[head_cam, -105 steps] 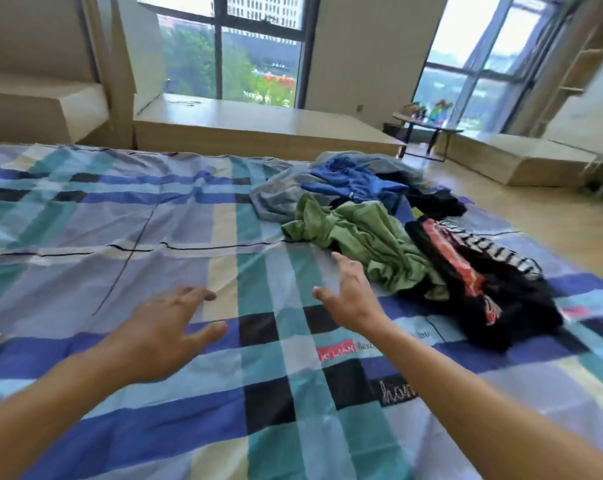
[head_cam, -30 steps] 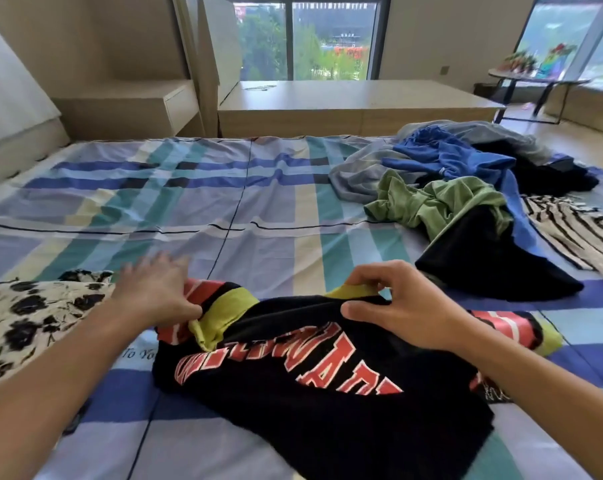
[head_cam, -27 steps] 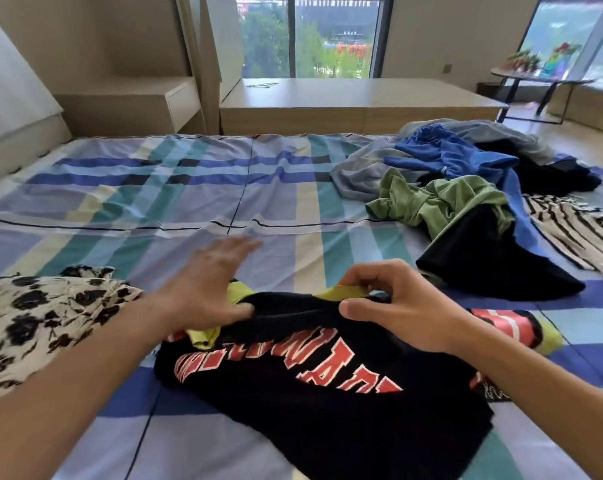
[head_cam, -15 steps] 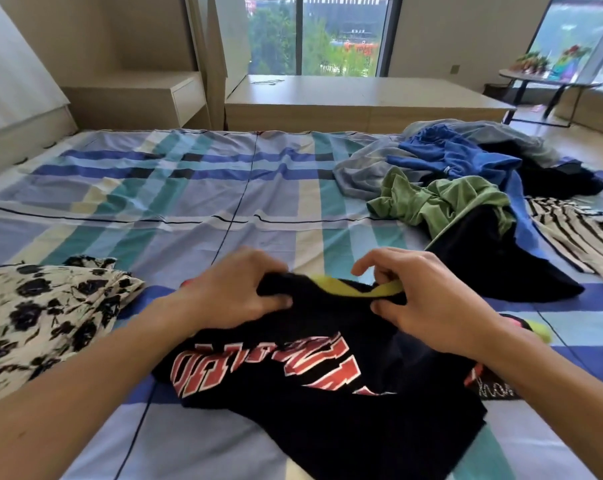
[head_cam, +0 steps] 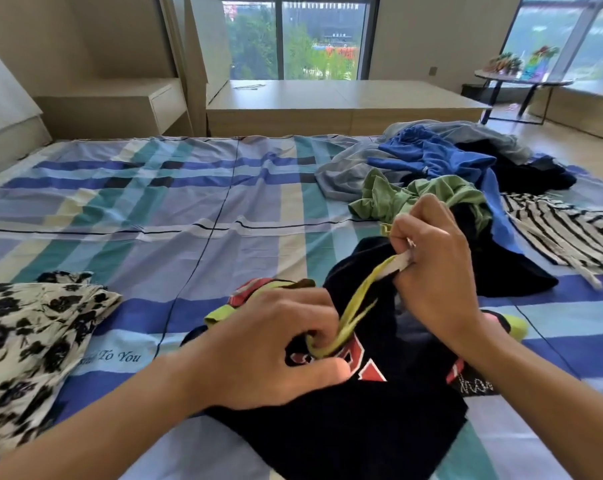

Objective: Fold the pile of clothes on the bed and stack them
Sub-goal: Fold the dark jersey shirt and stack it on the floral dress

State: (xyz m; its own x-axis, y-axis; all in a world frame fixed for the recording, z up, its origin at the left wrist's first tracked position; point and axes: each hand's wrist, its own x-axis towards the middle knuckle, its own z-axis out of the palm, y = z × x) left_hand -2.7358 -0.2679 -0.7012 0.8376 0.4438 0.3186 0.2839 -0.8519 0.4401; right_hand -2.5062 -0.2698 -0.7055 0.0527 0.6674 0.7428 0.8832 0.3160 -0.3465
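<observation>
One head-worn wide-angle view looks forward and down across the bed [head_cam: 189, 209], hands close at the near edge, windows [head_cam: 293, 36] far.

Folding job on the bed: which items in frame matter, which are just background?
Job: black shirt, gripped at its yellow collar by left hand and right hand; clothes pile; striped top; floral garment; bed.
Background: side table; wooden platform; drawer unit.
</observation>
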